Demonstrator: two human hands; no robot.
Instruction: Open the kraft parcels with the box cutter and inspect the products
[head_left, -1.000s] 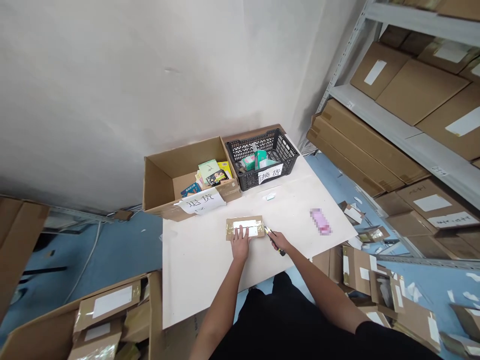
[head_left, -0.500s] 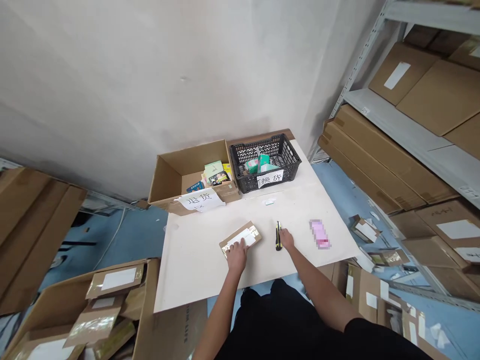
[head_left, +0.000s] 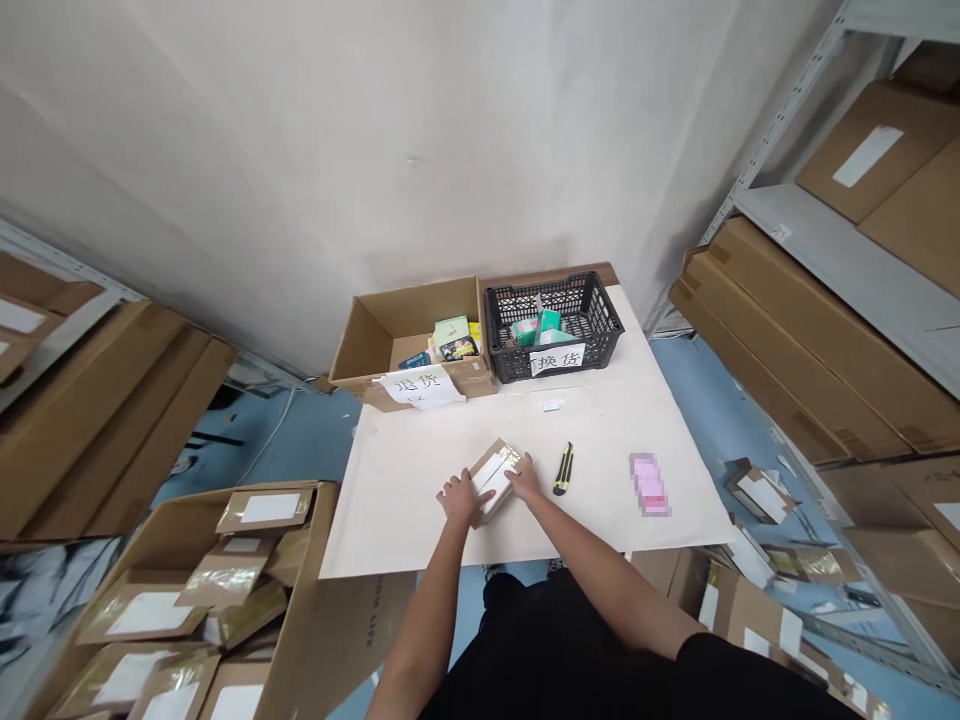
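Carton (head_left: 496, 474) turned; long axis near-left to far-right.

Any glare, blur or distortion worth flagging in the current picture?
Head view: glare on the tape across the small box; head view: the pink item is pixelated, detail lost; head view: the right-hand shelf slants steeply, probably wide-angle distortion; head view: the wall shows only soft shading.
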